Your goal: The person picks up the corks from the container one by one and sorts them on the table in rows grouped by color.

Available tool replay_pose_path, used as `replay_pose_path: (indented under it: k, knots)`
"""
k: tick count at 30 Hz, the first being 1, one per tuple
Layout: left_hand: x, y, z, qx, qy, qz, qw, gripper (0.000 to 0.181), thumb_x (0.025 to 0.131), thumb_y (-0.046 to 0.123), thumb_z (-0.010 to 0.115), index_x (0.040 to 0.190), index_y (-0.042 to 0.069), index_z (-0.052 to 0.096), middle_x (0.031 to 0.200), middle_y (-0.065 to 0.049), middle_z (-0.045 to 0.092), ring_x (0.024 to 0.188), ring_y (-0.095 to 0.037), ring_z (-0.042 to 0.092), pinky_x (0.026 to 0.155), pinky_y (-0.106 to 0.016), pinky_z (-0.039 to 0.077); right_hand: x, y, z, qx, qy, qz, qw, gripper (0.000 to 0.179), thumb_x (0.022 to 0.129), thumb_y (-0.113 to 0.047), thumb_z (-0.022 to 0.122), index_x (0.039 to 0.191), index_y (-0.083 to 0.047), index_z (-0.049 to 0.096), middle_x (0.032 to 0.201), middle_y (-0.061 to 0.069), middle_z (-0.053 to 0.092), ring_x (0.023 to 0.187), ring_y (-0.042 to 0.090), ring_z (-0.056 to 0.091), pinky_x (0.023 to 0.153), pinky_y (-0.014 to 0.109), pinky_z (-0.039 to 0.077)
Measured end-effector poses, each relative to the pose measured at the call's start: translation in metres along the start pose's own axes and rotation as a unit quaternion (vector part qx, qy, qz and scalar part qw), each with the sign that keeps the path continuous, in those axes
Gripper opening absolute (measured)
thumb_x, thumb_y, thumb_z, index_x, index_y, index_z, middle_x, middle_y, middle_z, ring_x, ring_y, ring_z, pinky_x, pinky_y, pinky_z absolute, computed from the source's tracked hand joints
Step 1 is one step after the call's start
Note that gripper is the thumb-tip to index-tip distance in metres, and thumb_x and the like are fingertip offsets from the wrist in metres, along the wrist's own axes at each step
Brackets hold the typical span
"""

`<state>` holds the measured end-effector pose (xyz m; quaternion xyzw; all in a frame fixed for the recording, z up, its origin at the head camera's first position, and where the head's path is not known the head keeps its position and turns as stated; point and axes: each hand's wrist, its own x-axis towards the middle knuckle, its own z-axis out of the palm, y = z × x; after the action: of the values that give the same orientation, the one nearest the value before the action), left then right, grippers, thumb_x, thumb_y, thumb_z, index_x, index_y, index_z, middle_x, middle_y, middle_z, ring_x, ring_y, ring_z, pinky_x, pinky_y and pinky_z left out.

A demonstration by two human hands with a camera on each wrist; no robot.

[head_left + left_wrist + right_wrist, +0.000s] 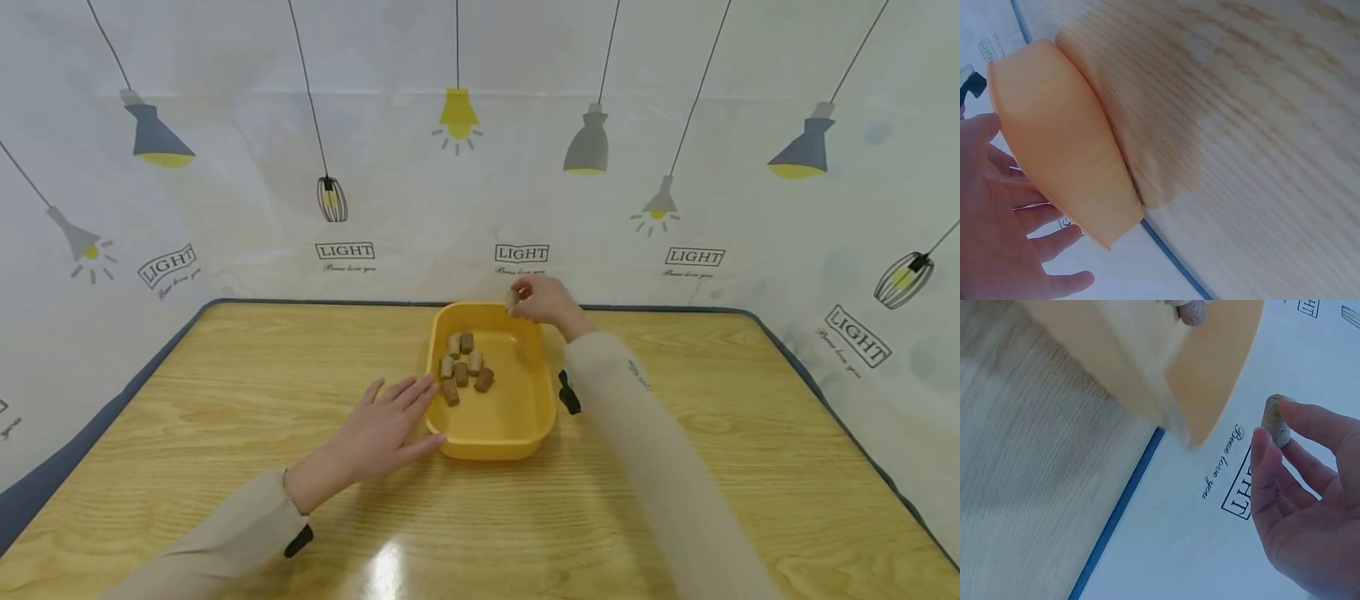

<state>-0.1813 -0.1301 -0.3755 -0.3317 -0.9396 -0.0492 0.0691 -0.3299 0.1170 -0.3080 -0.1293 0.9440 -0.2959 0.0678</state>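
Observation:
A yellow plastic basin (517, 421) stands on the table with several light and darker brown corks (461, 375) lying in its left half. My right hand (546, 302) pinches one pale cork (1276, 422) between thumb and fingertips, raised at the basin's far right corner. My left hand (386, 429) reaches to the basin's near left side, its fingers spread and fairly straight, fingertips at the rim. In the left wrist view, the fingers run along the outside edge of the basin (1066, 144).
The wood-grain table (277, 358) has a dark blue edge (330, 302) at the back. Behind it hangs a white backdrop (405, 192) printed with lamps and the word LIGHT. A black strap end (568, 393) hangs by the right sleeve.

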Motion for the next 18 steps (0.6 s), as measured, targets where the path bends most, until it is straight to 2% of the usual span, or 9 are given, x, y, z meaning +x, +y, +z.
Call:
replay_pose_path:
  k: [4, 7, 11, 18]
  knots:
    - [0.0, 0.0, 0.0, 0.0, -0.002, -0.001, 1.0, 0.071, 0.088, 0.056, 0.035, 0.134, 0.003, 0.036, 0.14, -0.01, 0.029, 0.125, -0.028, 0.026, 0.097, -0.054, 0.014, -0.004, 0.01, -0.009, -0.033, 0.005, -0.045, 0.9984, 0.041, 0.079, -0.012, 0.064, 0.116, 0.003, 0.053, 0.11, 0.019, 0.053, 0.101, 0.03, 0.048, 0.076, 0.036, 0.045]
    - [0.0, 0.0, 0.0, 0.0, -0.002, -0.002, 1.0, 0.071, 0.088, 0.056, 0.035, 0.134, 0.003, 0.036, 0.14, -0.01, 0.029, 0.125, -0.028, 0.027, 0.097, -0.054, 0.014, -0.008, 0.018, -0.014, -0.041, 0.008, -0.073, 0.9965, 0.041, 0.079, -0.012, 0.064, 0.115, 0.004, 0.053, 0.109, 0.019, 0.053, 0.103, 0.031, 0.047, 0.082, 0.04, 0.041]
    - [0.0, 0.0, 0.001, -0.002, -0.001, -0.003, 1.0, 0.071, 0.088, 0.056, 0.036, 0.134, 0.003, 0.036, 0.14, -0.01, 0.029, 0.125, -0.029, 0.027, 0.097, -0.054, 0.014, -0.012, 0.03, -0.017, -0.04, 0.009, -0.09, 0.9951, 0.04, 0.08, -0.012, 0.064, 0.116, 0.002, 0.054, 0.109, 0.017, 0.054, 0.101, 0.03, 0.047, 0.085, 0.041, 0.038]
    - [0.0, -0.001, 0.003, -0.003, -0.002, -0.006, 1.0, 0.071, 0.088, 0.057, 0.035, 0.135, 0.003, 0.036, 0.14, -0.009, 0.028, 0.125, -0.028, 0.026, 0.098, -0.053, 0.014, -0.023, 0.049, -0.019, -0.038, 0.008, -0.11, 0.9932, 0.041, 0.079, -0.008, 0.063, 0.117, 0.003, 0.053, 0.111, 0.017, 0.054, 0.102, 0.029, 0.048, 0.082, 0.04, 0.042]
